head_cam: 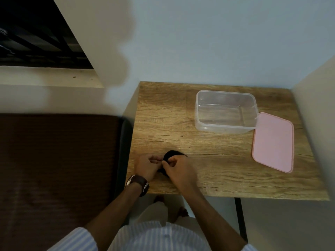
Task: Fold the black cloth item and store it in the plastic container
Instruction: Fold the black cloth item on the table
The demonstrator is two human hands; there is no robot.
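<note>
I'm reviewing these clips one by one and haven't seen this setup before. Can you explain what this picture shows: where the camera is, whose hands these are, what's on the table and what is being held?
There is no machine here. A person wears a wide-angle camera on the head, so the single picture looks down at their own arms. On the wooden table stand a clear plastic container, open and with nothing in it, and its pink lid lying flat at its right corner. Near the front edge, the left hand, with a brown watch on its wrist, and the right hand both pinch a small black cloth item, bunched between them. How far it is folded cannot be seen.
</note>
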